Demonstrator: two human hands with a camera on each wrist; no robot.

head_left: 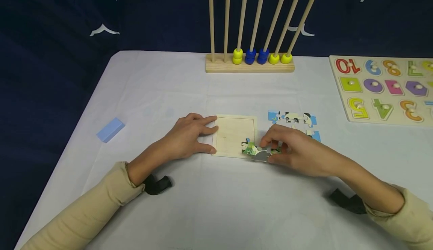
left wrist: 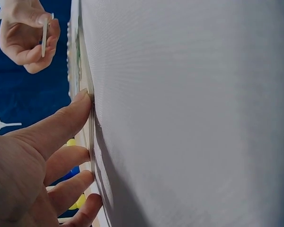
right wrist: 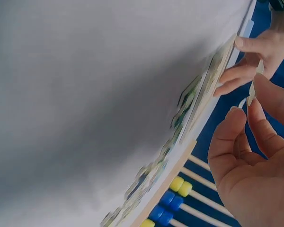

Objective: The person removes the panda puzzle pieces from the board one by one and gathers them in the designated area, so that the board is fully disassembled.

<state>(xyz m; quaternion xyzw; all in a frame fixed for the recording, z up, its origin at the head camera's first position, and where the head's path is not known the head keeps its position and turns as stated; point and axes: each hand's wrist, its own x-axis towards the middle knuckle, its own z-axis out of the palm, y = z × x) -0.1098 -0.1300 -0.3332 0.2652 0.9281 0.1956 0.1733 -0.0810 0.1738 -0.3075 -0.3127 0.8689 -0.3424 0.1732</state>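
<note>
A shallow square wooden puzzle tray [head_left: 231, 129] lies flat in the middle of the table. My left hand [head_left: 186, 139] is at its left side, thumb and fingertips touching the edge, also seen from the side by the left wrist view. Between thumb and fingers my right hand [head_left: 297, 150] pinches a jigsaw piece [head_left: 258, 155] with green, white and grey print, over the tray's lower right corner. The right wrist view shows this piece [right wrist: 253, 85] edge-on, raised off the table. More panda jigsaw pieces [head_left: 292, 118] lie right of the tray, some hidden by the right hand.
A bead abacus [head_left: 250, 66] with upright rods stands at the back. On the right lies a number and shape peg board [head_left: 382, 88]. A light blue block [head_left: 110, 130] sits on the white-covered table's left side, and dark cloth hangs behind.
</note>
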